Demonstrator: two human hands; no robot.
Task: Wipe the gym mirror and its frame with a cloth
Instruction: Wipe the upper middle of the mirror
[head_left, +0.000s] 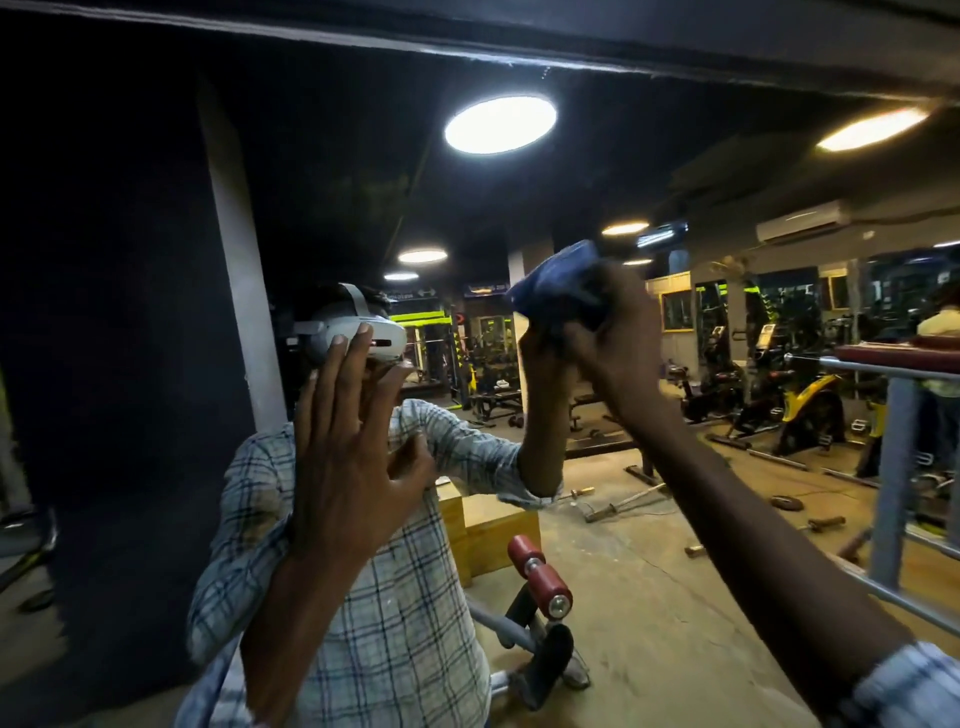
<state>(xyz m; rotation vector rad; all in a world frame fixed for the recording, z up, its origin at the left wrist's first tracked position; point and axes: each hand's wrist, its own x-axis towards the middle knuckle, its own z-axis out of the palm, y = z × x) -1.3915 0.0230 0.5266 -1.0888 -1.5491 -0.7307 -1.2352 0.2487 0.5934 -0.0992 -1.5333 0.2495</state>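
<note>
The gym mirror (649, 545) fills most of the view and reflects me and the room. Its dark frame (519, 39) runs along the top. My right hand (618, 338) is raised at centre right and grips a bunched blue cloth (556, 286) against the glass. My left hand (353, 447) is lifted in front of the mirror at centre left, palm toward the glass, fingers spread and straight. It holds nothing; whether it touches the glass I cannot tell.
A metal rail with a maroon pad (904, 358) stands at the right. Reflected in the mirror are a bench with red rollers (540, 577), a wooden box (488, 530), yellow exercise bikes (800, 410) and bars lying on the floor.
</note>
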